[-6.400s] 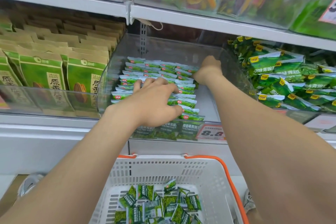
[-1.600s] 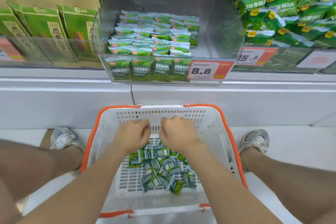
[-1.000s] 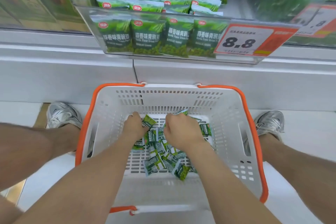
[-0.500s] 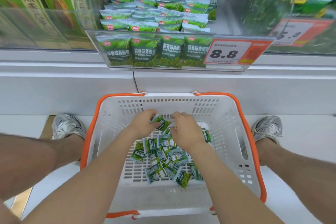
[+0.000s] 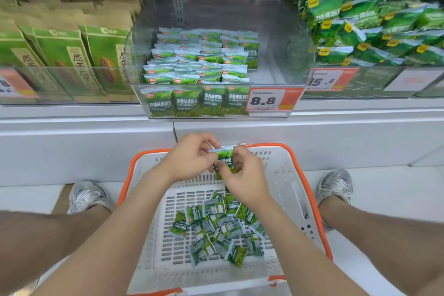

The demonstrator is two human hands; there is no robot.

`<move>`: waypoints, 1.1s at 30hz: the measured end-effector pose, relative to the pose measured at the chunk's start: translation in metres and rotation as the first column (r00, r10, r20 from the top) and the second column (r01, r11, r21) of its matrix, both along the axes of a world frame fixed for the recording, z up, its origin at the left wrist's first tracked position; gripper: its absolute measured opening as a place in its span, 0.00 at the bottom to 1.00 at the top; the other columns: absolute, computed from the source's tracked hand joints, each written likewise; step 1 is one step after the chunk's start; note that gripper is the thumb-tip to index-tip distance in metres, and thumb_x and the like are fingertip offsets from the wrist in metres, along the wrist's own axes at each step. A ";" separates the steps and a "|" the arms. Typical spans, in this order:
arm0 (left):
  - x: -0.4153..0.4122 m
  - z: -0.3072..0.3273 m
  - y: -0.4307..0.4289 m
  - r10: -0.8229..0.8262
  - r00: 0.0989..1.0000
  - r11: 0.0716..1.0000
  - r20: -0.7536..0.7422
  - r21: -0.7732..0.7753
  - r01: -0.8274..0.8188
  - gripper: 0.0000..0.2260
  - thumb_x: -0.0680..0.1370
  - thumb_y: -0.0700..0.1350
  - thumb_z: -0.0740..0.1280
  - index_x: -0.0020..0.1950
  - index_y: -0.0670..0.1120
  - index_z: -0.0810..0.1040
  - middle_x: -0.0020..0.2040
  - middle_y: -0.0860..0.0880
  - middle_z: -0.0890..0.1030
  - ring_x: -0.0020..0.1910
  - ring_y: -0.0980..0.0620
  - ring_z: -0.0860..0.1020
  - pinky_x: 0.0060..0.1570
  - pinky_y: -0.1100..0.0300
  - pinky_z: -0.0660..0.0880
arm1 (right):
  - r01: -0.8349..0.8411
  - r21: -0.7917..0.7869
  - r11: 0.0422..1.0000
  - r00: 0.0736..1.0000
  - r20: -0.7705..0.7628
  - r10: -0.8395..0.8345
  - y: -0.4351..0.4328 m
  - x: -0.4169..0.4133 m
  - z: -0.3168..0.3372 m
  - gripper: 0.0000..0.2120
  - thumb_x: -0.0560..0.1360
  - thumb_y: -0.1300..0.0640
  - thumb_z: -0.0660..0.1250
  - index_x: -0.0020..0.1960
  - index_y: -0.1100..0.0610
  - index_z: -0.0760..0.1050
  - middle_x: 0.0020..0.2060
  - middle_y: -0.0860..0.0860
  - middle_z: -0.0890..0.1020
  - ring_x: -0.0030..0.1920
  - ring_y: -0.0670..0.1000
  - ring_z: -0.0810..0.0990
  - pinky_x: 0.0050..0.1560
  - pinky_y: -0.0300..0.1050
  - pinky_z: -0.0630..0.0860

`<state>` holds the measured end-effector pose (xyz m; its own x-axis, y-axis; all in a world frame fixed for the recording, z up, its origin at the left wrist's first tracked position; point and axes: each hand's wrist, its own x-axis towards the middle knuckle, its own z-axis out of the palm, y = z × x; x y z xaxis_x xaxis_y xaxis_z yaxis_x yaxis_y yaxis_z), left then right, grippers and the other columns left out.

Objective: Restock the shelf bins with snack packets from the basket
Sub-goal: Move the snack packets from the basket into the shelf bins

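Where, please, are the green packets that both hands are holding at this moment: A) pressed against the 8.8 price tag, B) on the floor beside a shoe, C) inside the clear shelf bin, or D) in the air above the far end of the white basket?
D: the left hand and right hand pinch the green packets between them over the far end of the basket, below the clear bin.

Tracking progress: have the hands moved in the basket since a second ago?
Yes. Left hand and right hand rose from the pile to the basket's far rim, holding a packet.
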<state>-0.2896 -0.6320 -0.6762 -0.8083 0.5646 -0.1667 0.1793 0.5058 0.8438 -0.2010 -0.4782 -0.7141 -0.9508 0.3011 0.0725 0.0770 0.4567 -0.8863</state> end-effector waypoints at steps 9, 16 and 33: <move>0.011 0.113 0.026 0.316 0.651 0.938 -0.690 0.332 -0.103 0.06 0.86 0.45 0.62 0.55 0.49 0.79 0.36 0.56 0.75 0.34 0.55 0.74 0.35 0.52 0.71 | 0.397 0.067 0.915 0.708 -0.657 -0.259 -0.003 -0.021 0.133 0.09 0.76 0.59 0.71 0.56 0.56 0.77 0.45 0.48 0.81 0.46 0.56 0.79 0.47 0.53 0.77; -0.046 0.123 0.037 0.169 0.473 0.949 -0.865 0.014 -0.314 0.10 0.78 0.48 0.64 0.56 0.47 0.79 0.53 0.47 0.76 0.53 0.41 0.76 0.51 0.45 0.72 | 0.400 0.516 0.758 0.889 -0.420 -0.183 0.051 -0.096 0.200 0.13 0.81 0.55 0.69 0.64 0.57 0.74 0.45 0.57 0.81 0.50 0.62 0.77 0.44 0.54 0.71; -0.057 0.120 0.041 0.033 0.617 0.819 -0.786 -0.333 -0.467 0.24 0.77 0.59 0.50 0.63 0.51 0.79 0.61 0.47 0.77 0.60 0.40 0.73 0.62 0.42 0.67 | 0.076 0.659 0.748 0.934 0.215 -0.284 0.082 -0.220 0.181 0.29 0.79 0.66 0.68 0.76 0.65 0.61 0.69 0.64 0.74 0.69 0.64 0.75 0.62 0.53 0.76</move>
<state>-0.3471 -0.5910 -0.5565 -0.8682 0.3406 0.3607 0.4085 0.9034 0.1303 -0.4212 -0.3965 -0.5335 -0.8910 0.4517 0.0463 0.4149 0.8513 -0.3211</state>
